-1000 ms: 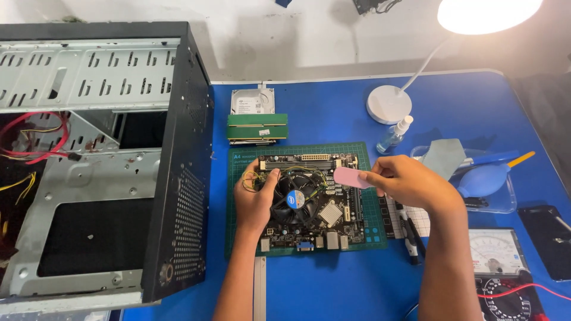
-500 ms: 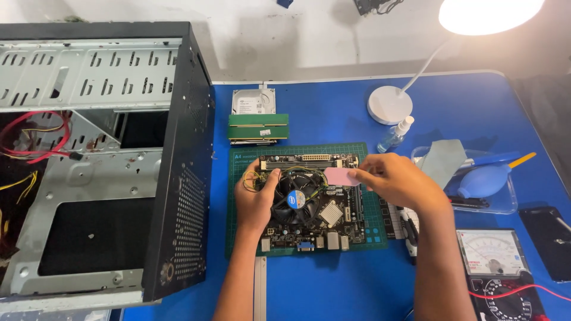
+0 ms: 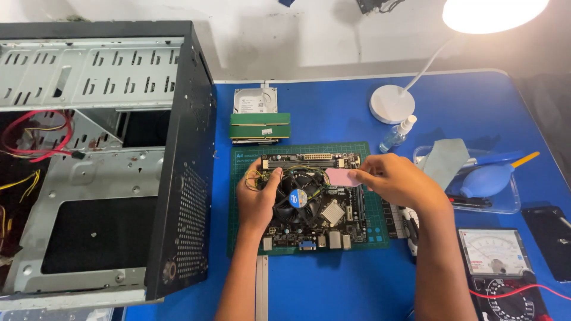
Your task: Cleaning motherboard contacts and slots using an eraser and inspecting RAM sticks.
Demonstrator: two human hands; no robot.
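Observation:
A black motherboard (image 3: 333, 223) with a round cooler fan (image 3: 297, 196) lies on a green cutting mat (image 3: 375, 232) on the blue table. My left hand (image 3: 257, 199) rests on the board's left side, thumb against the fan's edge. My right hand (image 3: 399, 180) pinches a small pink rectangular pad (image 3: 340, 176) and holds it flat over the board, just right of the fan. Both forearms reach in from the bottom edge.
An open black computer case (image 3: 107, 160) with loose red and yellow wires fills the left. Behind the mat lie stacked green memory sticks (image 3: 260, 126) and a hard drive (image 3: 254, 100). Right: lamp base (image 3: 391, 104), spray bottle (image 3: 397, 134), clear tray (image 3: 505, 205) holding a blue air blower (image 3: 486, 180), multimeter (image 3: 496, 261), black phone (image 3: 548, 241).
My right hand has carried the pink pad leftward, from the board's right edge to just beside the fan. My left hand has stayed on the board.

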